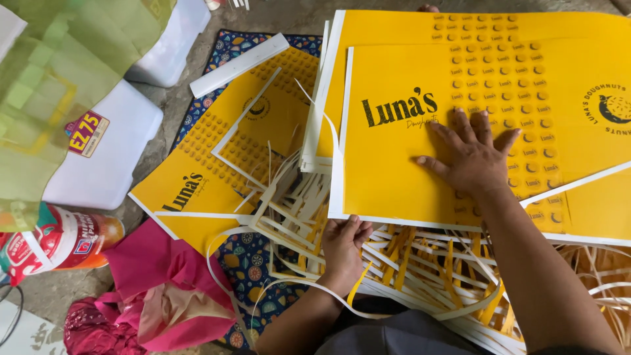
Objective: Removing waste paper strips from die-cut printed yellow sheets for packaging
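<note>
A stack of large yellow printed sheets (407, 151) with white margins fills the far right, the top one lying flat; a second pile of yellow sheets (217, 164) lies to the left on a patterned mat (227, 46); white blocks (105, 158) sit at the far left; a heap of white and yellow paper strips (420, 263) spreads along the near side; a pink cloth (158, 276) is bunched near left; the right hand (470, 161) rests open, fingers spread, pressing the top sheet; the left hand (345, 246) pinches that sheet's near edge.
</note>
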